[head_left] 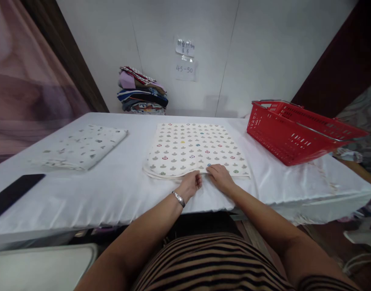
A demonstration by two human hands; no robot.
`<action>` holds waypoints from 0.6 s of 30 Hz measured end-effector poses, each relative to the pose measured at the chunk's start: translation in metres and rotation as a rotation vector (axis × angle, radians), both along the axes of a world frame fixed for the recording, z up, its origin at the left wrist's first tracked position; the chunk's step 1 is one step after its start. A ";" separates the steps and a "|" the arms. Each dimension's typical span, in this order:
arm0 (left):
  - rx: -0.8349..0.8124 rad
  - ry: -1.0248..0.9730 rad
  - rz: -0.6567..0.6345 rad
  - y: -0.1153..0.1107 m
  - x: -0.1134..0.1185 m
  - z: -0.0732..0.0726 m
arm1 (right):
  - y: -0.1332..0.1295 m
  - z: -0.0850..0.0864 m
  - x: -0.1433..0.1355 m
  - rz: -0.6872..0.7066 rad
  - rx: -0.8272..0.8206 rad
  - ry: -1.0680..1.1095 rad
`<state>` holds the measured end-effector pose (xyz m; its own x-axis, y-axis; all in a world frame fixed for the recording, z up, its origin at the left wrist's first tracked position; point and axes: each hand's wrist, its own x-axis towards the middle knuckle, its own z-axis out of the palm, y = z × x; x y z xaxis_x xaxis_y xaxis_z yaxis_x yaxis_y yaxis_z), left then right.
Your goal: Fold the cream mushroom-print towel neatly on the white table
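A cream folded cloth [191, 149] with rows of small grey, red, green and blue motifs lies flat in front of me. At its near edge, the fingers of my left hand [190, 184] are curled closed on the hem; a silver bracelet circles that wrist. Just to the right, my right hand [220, 178] grips the same edge, fingertips over the top and thumb mostly hidden. The cloth's near left corner shows several rounded, slightly spread layers.
On the white-covered table [118, 198] lie another folded patterned cloth [88, 147] and a dark phone-like slab [13, 193] at left. A red basket [291, 129] stands at right. Folded fabrics [143, 93] are stacked against the wall, beside paper signs [185, 68].
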<state>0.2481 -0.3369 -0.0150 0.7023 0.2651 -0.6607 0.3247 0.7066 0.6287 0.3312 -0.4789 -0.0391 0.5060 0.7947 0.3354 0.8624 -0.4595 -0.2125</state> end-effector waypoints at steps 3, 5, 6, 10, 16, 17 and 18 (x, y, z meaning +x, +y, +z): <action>0.002 0.009 -0.009 0.001 0.000 0.001 | -0.004 0.003 0.003 -0.003 0.049 0.055; 0.003 0.010 -0.008 0.001 0.000 0.002 | -0.011 0.006 0.008 0.003 0.077 0.127; 0.006 0.010 -0.007 0.001 0.000 0.002 | -0.015 0.007 0.011 0.010 0.077 0.162; 0.004 -0.007 -0.025 -0.002 0.000 0.004 | -0.027 0.009 0.021 0.005 0.080 0.246; -0.030 -0.037 -0.150 -0.014 0.008 0.008 | -0.023 0.010 0.027 -0.032 0.090 0.259; -0.033 -0.033 -0.176 -0.017 0.011 0.008 | -0.022 0.010 0.028 -0.036 0.084 0.257; -0.034 -0.028 -0.195 -0.020 0.014 0.007 | -0.021 0.011 0.028 -0.036 0.077 0.252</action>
<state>0.2620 -0.3570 -0.0078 0.7566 0.1003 -0.6462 0.4398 0.6531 0.6164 0.3594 -0.4996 -0.0284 0.6089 0.7515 0.2540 0.7610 -0.4631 -0.4543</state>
